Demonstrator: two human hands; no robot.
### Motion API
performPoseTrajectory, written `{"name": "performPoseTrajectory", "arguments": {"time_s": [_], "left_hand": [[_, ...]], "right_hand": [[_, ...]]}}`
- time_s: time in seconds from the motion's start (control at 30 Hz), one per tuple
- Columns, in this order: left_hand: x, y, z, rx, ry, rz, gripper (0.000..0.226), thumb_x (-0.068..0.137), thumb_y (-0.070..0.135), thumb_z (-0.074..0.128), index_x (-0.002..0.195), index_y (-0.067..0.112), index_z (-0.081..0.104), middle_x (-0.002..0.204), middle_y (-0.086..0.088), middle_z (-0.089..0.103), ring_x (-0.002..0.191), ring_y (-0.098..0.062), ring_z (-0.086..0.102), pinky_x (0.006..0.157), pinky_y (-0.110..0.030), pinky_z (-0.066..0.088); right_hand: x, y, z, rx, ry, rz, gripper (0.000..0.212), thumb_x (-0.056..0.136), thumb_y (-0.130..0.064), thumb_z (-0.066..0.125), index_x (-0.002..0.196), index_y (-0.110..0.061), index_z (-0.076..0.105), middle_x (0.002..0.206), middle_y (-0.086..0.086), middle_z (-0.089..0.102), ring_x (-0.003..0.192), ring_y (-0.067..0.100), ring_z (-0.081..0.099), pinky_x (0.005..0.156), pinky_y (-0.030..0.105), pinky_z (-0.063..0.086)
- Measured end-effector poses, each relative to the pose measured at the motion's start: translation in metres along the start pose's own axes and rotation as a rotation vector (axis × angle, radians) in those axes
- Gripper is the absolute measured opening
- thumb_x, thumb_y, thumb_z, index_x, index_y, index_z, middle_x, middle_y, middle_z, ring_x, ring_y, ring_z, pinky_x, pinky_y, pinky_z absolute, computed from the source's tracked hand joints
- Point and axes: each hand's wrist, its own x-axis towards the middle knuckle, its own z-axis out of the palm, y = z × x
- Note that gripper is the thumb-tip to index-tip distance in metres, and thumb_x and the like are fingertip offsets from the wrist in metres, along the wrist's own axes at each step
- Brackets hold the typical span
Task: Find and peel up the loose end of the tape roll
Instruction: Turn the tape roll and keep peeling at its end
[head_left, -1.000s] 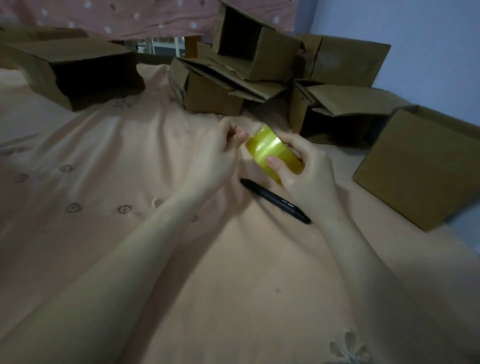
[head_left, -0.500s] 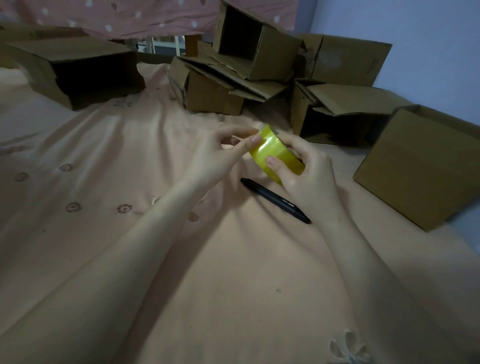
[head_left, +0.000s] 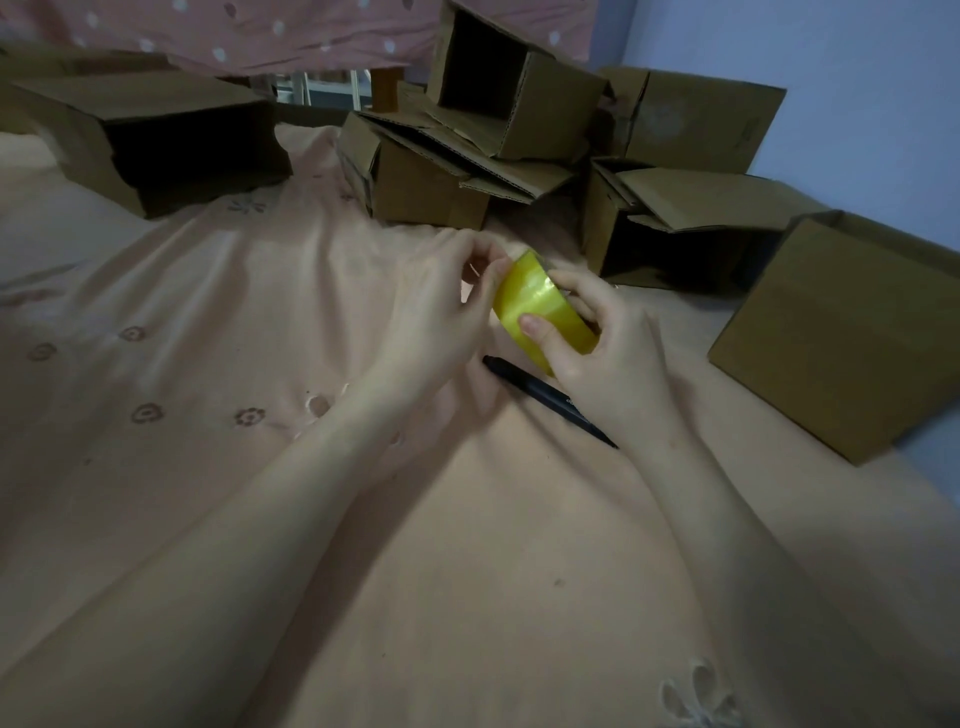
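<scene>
**Tape roll in hand, end not showing yet**

Holding the yellow tape roll (head_left: 543, 306) up off the sheet (head_left: 260, 322), roughly mid-frame, just in front of the pile of cardboard boxes (head_left: 467, 156). Right hand (head_left: 608, 358) wrapped round the roll from the near right side, thumb pressed flat on the outer face, other fingers curled over the far edge. So closed firmly on the roll, carrying its weight.

Left hand (head_left: 441, 312) right up against the left edge of the roll, fingers bunched and pinched together at the rim. Touching the roll for sure, but can't tell whether anything is actually caught between those fingertips, too small and dim to see a lifted flap. No visible loose end anywhere on the glossy face either, just a bit of shine and a faint crease line across it.

Black pen (head_left: 545, 397) lying on the sheet directly below the roll, angled from upper left to lower right, its far end tucked under the right wrist. Not touching the roll.

Boxes all round the back and right: one dark open one far left, a jumble of flapped ones in the middle, a closed-looking one (head_left: 841, 332) near right, well apart from the hands. Peach sheet with little embroidered flowers, rumpled under the left forearm.
</scene>
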Motion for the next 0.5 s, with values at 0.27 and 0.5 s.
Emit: {"name": "performPoseTrajectory", "arguments": {"time_s": [0.27,0.5], "left_hand": [[0.0,0.013,-0.002,0.168,0.066,0.201,0.013,0.092,0.017,0.052,0.089,0.008,0.061,0.085,0.004,0.052,0.078,-0.013,0.046,0.068,-0.021,0.036],[0.001,0.013,-0.005,0.218,0.017,0.235,0.011,0.093,0.014,0.052,0.09,0.007,0.06,0.085,0.006,0.047,0.077,-0.012,0.042,0.067,-0.014,0.03]], "right_hand": [[0.003,-0.003,0.0,0.03,0.055,0.026,0.029,0.082,-0.028,0.067,0.106,-0.013,0.063,0.091,-0.001,0.071,0.09,0.017,0.065,0.079,0.042,0.053],[0.002,-0.01,0.0,0.113,0.028,0.122,0.032,0.084,-0.024,0.068,0.113,-0.013,0.062,0.085,-0.01,0.068,0.08,0.003,0.065,0.072,0.022,0.055]]}}
